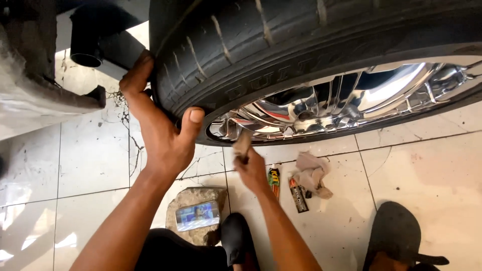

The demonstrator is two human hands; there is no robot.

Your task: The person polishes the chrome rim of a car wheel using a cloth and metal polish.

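Left hand (163, 133) clamps the tyre (241, 55) at its lower left edge, thumb on the sidewall, bracing it. Right hand (251, 168) pinches a small pad (242, 144) against the chrome rim (331, 108), at its lower left edge. Rag (311, 173) and tubes (274, 180) lie on the floor tiles (427, 170) beside that hand, within reach.

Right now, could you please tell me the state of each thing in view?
Left hand: gripping the black rubber tyre.
Right hand: holding a small tan pad against the shiny chrome rim.
Beige crumpled rag: lying on the white tiled floor.
Phone: screen lit.
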